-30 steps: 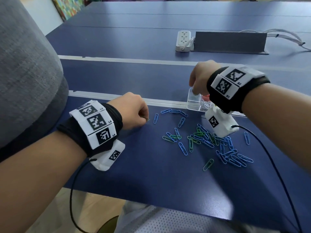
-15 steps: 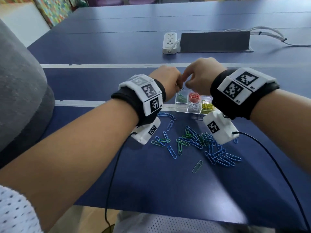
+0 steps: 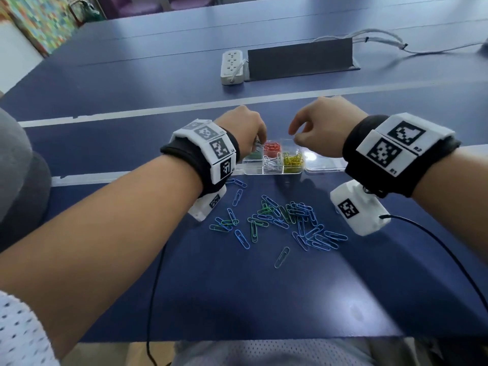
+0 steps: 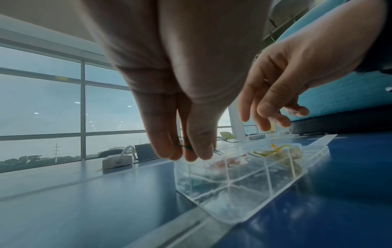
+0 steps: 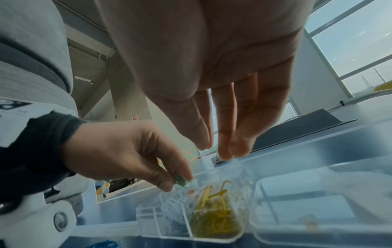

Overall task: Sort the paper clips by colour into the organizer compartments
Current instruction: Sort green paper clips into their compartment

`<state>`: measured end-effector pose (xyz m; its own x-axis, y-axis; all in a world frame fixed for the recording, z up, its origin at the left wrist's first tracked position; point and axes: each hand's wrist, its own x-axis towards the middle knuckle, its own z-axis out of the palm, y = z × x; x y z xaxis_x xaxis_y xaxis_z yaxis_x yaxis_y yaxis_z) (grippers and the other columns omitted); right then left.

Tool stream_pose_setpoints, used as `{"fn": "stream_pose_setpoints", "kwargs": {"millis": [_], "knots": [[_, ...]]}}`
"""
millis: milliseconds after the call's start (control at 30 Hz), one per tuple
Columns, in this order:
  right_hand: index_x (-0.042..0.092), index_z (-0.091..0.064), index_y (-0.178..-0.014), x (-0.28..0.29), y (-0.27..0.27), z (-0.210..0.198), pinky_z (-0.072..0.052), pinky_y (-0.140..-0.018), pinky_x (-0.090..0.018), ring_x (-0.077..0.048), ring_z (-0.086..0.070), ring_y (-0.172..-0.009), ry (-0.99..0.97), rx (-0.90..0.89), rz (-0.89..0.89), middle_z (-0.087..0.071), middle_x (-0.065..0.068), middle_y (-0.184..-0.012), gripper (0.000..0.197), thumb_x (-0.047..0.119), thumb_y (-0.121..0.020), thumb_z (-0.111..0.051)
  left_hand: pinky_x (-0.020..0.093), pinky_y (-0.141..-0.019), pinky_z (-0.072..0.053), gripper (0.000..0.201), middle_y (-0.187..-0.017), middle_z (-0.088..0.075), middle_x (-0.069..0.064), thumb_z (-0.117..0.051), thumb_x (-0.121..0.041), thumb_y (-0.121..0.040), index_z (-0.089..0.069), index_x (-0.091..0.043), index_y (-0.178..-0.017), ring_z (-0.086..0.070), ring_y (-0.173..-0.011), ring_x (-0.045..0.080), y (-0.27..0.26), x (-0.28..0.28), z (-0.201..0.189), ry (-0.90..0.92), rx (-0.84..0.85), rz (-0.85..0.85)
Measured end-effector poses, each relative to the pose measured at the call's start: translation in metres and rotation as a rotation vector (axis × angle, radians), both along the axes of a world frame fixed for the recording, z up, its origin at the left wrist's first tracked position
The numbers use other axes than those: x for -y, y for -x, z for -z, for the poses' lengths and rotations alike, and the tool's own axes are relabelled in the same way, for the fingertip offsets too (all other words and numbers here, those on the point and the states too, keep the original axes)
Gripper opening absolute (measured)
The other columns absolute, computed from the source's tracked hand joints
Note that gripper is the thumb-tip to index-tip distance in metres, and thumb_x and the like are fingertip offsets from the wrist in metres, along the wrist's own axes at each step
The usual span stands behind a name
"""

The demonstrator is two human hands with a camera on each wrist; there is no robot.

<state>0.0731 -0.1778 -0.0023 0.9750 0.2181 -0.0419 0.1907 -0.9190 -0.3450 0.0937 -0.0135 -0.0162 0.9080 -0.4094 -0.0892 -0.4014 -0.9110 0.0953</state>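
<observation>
A clear organizer [image 3: 274, 172] stands on the blue table, with green [image 3: 252, 155], red [image 3: 272, 147], white [image 3: 271, 162] and yellow [image 3: 292, 159] clips in separate compartments. My left hand [image 3: 260, 144] hovers over its left end and pinches a few green clips [image 4: 182, 144] between thumb and fingers, also visible in the right wrist view as green clips [image 5: 180, 180]. My right hand [image 3: 293, 134] hangs above the organizer's right part, fingers [image 5: 233, 147] loosely extended and holding nothing. A pile of loose blue and green clips [image 3: 287, 219] lies in front of the organizer.
The organizer's clear lid [image 3: 326, 161] lies open to the right. A white power strip [image 3: 232, 67], a dark cable cover [image 3: 301, 59] and white cables [image 3: 383, 40] sit further back. A grey padded object [image 3: 15, 167] is at the left. Wrist-camera cords trail over the table's front edge.
My left hand has come from the table at the left up to the organizer with green clips. The two hands met over the organizer, and the right hand has now drawn apart to the right.
</observation>
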Motion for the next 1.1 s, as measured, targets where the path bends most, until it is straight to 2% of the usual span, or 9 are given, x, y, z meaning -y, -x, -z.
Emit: {"fn": "stream_pose_setpoints", "kwargs": {"millis": [100, 267, 433, 533, 633, 733, 867, 967, 1100], "knots": [[0.027, -0.072, -0.098, 0.001, 0.011, -0.002, -0.051, -0.088, -0.032, -0.024, -0.061, -0.091, -0.010, -0.006, -0.020, -0.067, -0.003, -0.097, 0.022, 0.022, -0.083, -0.057, 0.037, -0.090, -0.053, 0.032, -0.101, -0.073, 0.005, -0.060, -0.001, -0.083, -0.071, -0.018, -0.107, -0.067, -0.093, 0.023, 0.001, -0.002, 0.001, 0.024, -0.015, -0.016], [0.027, -0.074, -0.086, -0.008, 0.039, -0.004, -0.053, -0.083, -0.030, -0.023, -0.064, -0.084, 0.113, -0.082, -0.192, -0.069, 0.002, -0.080, 0.016, 0.022, -0.078, -0.062, 0.040, -0.090, -0.052, 0.034, -0.103, -0.072, -0.002, -0.057, -0.004, -0.084, -0.070, -0.025, -0.107, -0.065, -0.098, 0.021, 0.005, -0.005, 0.003, 0.023, 0.007, -0.035], [0.024, -0.073, -0.098, -0.011, 0.056, 0.004, -0.053, -0.079, -0.026, -0.019, -0.066, -0.087, 0.296, -0.246, -0.297, -0.074, 0.004, -0.091, 0.026, 0.035, -0.074, -0.074, 0.038, -0.087, -0.051, 0.026, -0.107, -0.066, -0.003, -0.058, -0.017, -0.087, -0.066, -0.027, -0.108, -0.060, -0.102, 0.022, 0.010, -0.009, 0.005, 0.052, 0.053, -0.002], [0.023, -0.072, -0.098, -0.010, 0.058, 0.012, -0.054, -0.082, -0.029, -0.018, -0.066, -0.091, 0.303, -0.253, -0.293, -0.073, 0.005, -0.092, 0.026, 0.030, -0.073, -0.075, 0.038, -0.083, -0.052, 0.014, -0.085, -0.058, -0.004, -0.062, -0.025, -0.084, -0.069, -0.024, -0.095, -0.058, -0.086, 0.020, 0.025, -0.007, 0.002, 0.105, 0.049, 0.054], [0.026, -0.073, -0.095, -0.007, 0.057, 0.014, -0.053, -0.084, -0.028, -0.017, -0.065, -0.093, 0.288, -0.260, -0.268, -0.071, 0.006, -0.088, 0.021, 0.021, -0.074, -0.073, 0.026, -0.076, -0.049, 0.014, -0.076, -0.064, -0.002, -0.066, -0.032, -0.082, -0.072, -0.019, -0.086, -0.054, -0.071, 0.013, 0.046, -0.004, -0.003, 0.107, -0.084, 0.155], [0.029, -0.070, -0.096, -0.002, 0.055, 0.014, -0.053, -0.084, -0.027, -0.019, -0.064, -0.093, 0.307, -0.240, -0.237, -0.071, 0.006, -0.094, 0.022, 0.019, -0.077, -0.067, 0.020, -0.069, -0.045, 0.019, -0.067, -0.062, -0.009, -0.069, -0.038, -0.080, -0.073, -0.020, -0.086, -0.052, -0.060, 0.004, 0.065, -0.002, -0.002, 0.049, -0.221, 0.202], [0.029, -0.069, -0.098, -0.006, 0.059, 0.013, -0.051, -0.081, -0.026, -0.017, -0.057, -0.084, 0.302, -0.190, -0.225, -0.066, 0.006, -0.090, 0.017, 0.031, -0.083, -0.063, 0.023, -0.072, -0.047, 0.024, -0.068, -0.057, -0.012, -0.072, -0.038, -0.077, -0.073, -0.020, -0.093, -0.053, -0.068, 0.009, 0.071, -0.001, 0.008, -0.034, -0.263, 0.184], [0.029, -0.070, -0.097, -0.013, 0.063, 0.017, -0.053, -0.079, -0.029, -0.018, -0.062, -0.088, 0.296, -0.199, -0.247, -0.068, 0.006, -0.092, 0.024, 0.044, -0.078, -0.067, 0.029, -0.077, -0.053, 0.018, -0.062, -0.051, -0.016, -0.071, -0.033, -0.078, -0.074, -0.021, -0.092, -0.056, -0.073, 0.013, 0.073, -0.002, 0.011, -0.034, -0.258, 0.165], [0.030, -0.070, -0.092, -0.016, 0.062, 0.023, -0.053, -0.077, -0.030, -0.019, -0.062, -0.087, 0.292, -0.194, -0.263, -0.063, 0.008, -0.084, 0.018, 0.038, -0.077, -0.069, 0.026, -0.075, -0.052, 0.013, -0.060, -0.052, -0.015, -0.067, -0.028, -0.081, -0.074, -0.019, -0.088, -0.056, -0.070, 0.011, 0.075, -0.008, 0.011, 0.027, -0.246, 0.152]]}}
